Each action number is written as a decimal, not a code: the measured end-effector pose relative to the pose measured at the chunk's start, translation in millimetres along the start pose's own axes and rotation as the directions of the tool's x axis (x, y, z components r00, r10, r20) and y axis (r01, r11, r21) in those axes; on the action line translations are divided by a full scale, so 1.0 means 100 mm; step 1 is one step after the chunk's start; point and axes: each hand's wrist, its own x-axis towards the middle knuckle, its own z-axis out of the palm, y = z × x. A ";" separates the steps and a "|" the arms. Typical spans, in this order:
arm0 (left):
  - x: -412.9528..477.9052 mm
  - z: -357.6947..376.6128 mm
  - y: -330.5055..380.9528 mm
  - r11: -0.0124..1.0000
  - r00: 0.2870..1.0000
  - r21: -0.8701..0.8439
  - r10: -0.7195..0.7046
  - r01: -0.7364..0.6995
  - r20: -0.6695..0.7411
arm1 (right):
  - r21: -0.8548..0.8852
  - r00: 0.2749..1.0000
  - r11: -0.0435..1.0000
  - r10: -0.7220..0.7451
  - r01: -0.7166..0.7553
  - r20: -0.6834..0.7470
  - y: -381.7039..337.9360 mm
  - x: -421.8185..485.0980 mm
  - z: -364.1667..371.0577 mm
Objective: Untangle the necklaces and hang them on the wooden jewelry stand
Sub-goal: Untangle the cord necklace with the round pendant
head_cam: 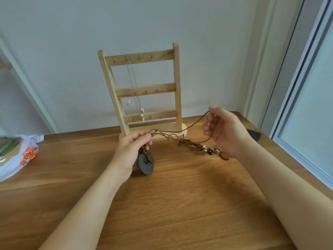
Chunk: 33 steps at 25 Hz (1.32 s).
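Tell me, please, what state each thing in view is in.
left hand: pinching the brown cord.
right hand: gripping the brown cord.
brown cord: knotted, stretched between the hands.
disc pendant: hanging under the left hand.
beaded strand: lying on the table.
thin necklace: hanging from a top-row hook.
wooden jewelry stand: upright on the table.
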 end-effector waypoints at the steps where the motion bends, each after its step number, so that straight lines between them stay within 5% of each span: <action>1: 0.01 -0.01 0.06 0.998 1.000 -0.068 0.017 -0.016 0.018 | -0.135 0.999 0.990 -0.024 0.029 0.034 0.04 -0.03 0.06; 4: 0.04 -0.04 0.29 0.975 0.994 -0.213 0.079 -0.061 0.078 | -0.558 0.983 0.813 -0.180 0.166 0.030 0.12 -0.13 0.26; 6: 0.07 -0.07 0.47 0.959 0.988 -0.272 0.109 -0.076 0.106 | -0.690 0.956 0.689 -0.292 0.224 0.020 0.05 -0.11 0.42; 11: 0.14 -0.10 0.74 0.970 0.975 -0.179 0.185 -0.162 0.122 | -0.492 0.940 0.844 -0.039 0.214 0.340 -0.05 -0.01 0.90; 14: 0.15 -0.10 0.71 0.969 0.973 -0.176 0.197 -0.176 0.116 | -0.452 0.953 0.870 -0.064 0.198 0.296 0.12 0.03 0.96; 18: 0.15 -0.14 0.55 0.959 0.992 -0.276 0.092 -0.066 0.082 | -0.176 0.981 0.983 0.078 -0.046 0.176 0.22 0.02 0.79; 22: 0.06 -0.09 0.29 0.960 0.997 -0.279 0.015 0.008 0.080 | -0.040 0.977 0.986 0.169 -0.165 0.134 0.33 -0.01 0.67; 29: -0.07 -0.02 0.14 0.986 0.992 -0.160 -0.025 0.045 0.123 | 0.030 0.976 0.977 0.209 -0.211 0.057 0.33 -0.06 0.61; 33: -0.11 0.00 0.13 0.994 0.991 -0.099 -0.024 0.037 0.130 | -0.075 0.940 0.954 0.300 -0.291 0.164 0.34 -0.12 0.61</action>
